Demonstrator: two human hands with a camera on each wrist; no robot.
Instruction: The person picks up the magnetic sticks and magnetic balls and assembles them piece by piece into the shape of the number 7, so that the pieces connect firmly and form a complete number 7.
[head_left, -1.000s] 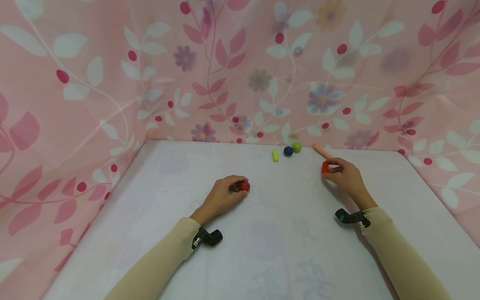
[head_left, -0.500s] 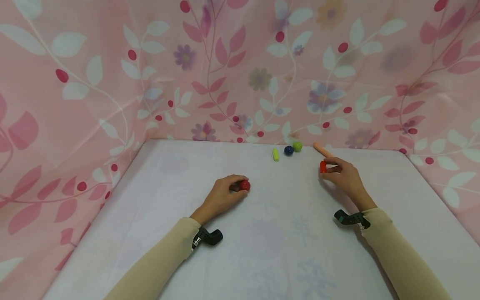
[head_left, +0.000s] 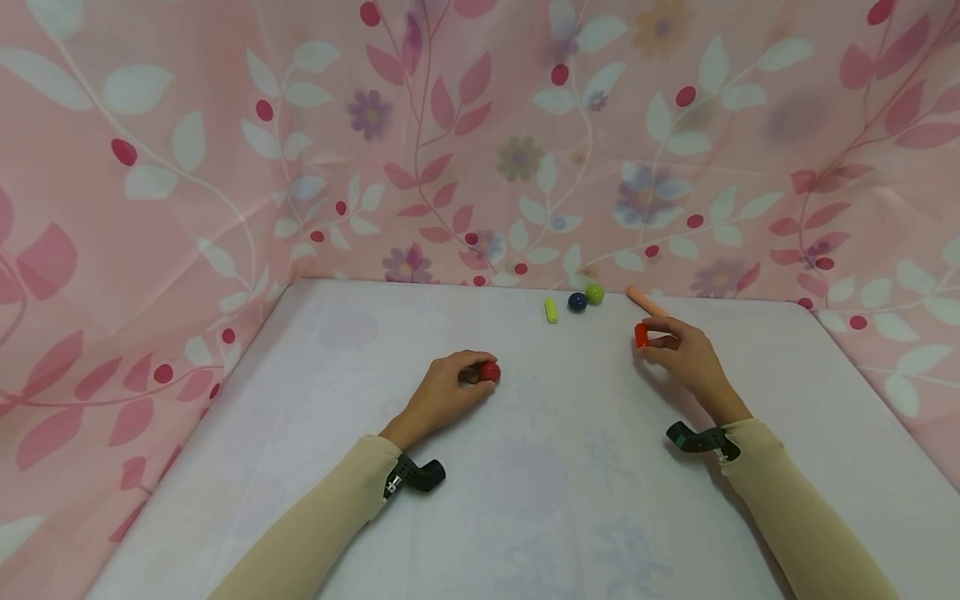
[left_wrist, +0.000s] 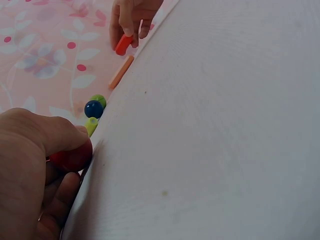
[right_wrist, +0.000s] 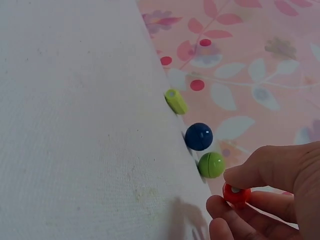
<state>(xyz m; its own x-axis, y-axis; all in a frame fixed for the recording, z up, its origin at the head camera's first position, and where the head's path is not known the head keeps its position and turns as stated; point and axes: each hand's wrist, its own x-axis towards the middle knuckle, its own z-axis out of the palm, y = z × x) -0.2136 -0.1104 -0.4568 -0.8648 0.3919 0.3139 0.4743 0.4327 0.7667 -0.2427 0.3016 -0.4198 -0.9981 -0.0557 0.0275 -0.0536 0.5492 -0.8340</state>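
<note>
My left hand [head_left: 442,390] grips a shiny red ball [head_left: 490,372] between thumb and fingers, low over the white table left of centre. In the left wrist view the thumb lies over the top of the red ball [left_wrist: 75,156]. Farther right, my right hand [head_left: 692,357] pinches a short red cylinder [head_left: 641,335] by thumb and fingertips. The right wrist view looks onto the end of this red cylinder [right_wrist: 236,194], which has a small pale spot in its middle. Just behind the right hand lies an orange stick [head_left: 645,301], its near end close to the fingers.
Along the back of the white table [head_left: 360,317] lie a short yellow-green cylinder [head_left: 551,311], a dark blue ball [head_left: 577,302] and a green ball [head_left: 594,293]. A pink floral cloth [head_left: 450,167] rises behind the table and at its sides.
My right hand has shifted slightly left with the red cylinder, away from the orange stick. The left hand and the red ball stay in place.
</note>
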